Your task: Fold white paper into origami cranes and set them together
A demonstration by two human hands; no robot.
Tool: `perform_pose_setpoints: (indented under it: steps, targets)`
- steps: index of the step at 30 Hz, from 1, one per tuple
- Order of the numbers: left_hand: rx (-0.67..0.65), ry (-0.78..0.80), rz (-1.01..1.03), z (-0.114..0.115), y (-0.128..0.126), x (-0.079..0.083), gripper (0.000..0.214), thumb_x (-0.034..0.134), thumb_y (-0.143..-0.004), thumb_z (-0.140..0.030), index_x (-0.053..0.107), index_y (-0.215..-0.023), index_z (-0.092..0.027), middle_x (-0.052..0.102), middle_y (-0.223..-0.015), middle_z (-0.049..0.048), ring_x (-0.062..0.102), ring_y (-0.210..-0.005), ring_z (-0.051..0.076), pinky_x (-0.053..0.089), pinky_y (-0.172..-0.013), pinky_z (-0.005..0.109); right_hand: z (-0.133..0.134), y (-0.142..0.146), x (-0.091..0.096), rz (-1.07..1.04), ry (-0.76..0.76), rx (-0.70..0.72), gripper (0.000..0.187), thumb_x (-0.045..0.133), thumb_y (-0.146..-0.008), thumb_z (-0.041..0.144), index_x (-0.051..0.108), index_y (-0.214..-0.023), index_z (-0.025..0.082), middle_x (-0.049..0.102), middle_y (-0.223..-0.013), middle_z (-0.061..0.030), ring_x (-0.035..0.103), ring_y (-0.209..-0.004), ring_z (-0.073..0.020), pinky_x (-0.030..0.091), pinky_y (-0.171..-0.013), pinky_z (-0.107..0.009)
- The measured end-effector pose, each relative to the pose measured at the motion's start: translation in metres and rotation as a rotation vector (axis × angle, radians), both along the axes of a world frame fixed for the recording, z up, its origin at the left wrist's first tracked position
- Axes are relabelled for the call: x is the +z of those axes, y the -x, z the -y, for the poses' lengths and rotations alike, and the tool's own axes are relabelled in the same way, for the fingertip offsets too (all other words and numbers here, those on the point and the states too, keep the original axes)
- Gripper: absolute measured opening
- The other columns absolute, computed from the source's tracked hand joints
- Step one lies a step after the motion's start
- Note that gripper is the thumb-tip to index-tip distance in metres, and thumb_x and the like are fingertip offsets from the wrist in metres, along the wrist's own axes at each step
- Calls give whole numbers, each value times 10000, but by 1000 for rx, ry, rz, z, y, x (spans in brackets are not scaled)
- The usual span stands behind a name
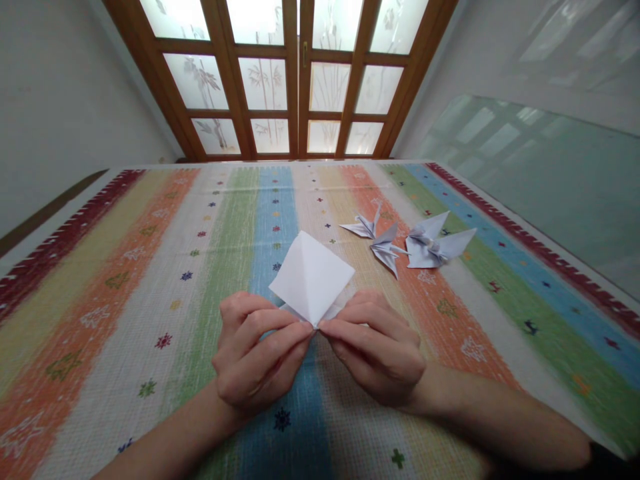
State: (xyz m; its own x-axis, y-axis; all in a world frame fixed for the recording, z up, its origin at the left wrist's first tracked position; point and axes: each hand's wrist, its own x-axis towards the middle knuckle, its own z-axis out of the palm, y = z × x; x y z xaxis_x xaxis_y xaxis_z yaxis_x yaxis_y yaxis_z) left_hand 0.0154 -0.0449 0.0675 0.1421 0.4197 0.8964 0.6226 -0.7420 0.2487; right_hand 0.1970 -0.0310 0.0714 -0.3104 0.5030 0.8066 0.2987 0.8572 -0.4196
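Note:
A sheet of folded white origami paper [311, 277] is held up in front of me, its diamond-shaped face pointing away and a crease running down its middle. My left hand [263, 350] pinches it close to the lower tip, thumb and fingers closed. From the other side my right hand [375, 347] pinches the same tip, so the fingertips of both hands nearly meet. Parts of lower flaps show behind the fingers; the rest of them is hidden.
Folded paper cranes lie to the right: a small one [367, 223], another [387, 250] and a larger one [437, 241]. A striped tablecloth [200, 320] covers the table. Beyond its far edge stands a wooden door [299, 80] with frosted panes.

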Motion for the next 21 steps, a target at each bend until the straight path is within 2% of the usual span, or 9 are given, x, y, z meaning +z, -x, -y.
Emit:
perform_pose_setpoints:
  steps: [10, 21]
  targets:
    - [4, 22, -29, 1, -2, -2, 126, 695, -776, -75, 653, -831, -181, 630, -652, -3, 537, -706, 173, 460, -707, 381, -1, 0, -2, 18, -30, -2, 303, 599, -818, 62, 708, -1059, 208, 678, -704, -18, 578, -626, -156, 467, -620, -335]
    - [-61, 133, 80, -1, -4, -6, 127, 700, -796, -86, 644, -826, -196, 611, -691, -20, 544, -683, 141, 461, -693, 333, -1, 2, -5, 16, -7, -26, 234, 601, -824, 67, 693, -979, 215, 658, -707, -8, 588, -653, -154, 473, -653, -337]
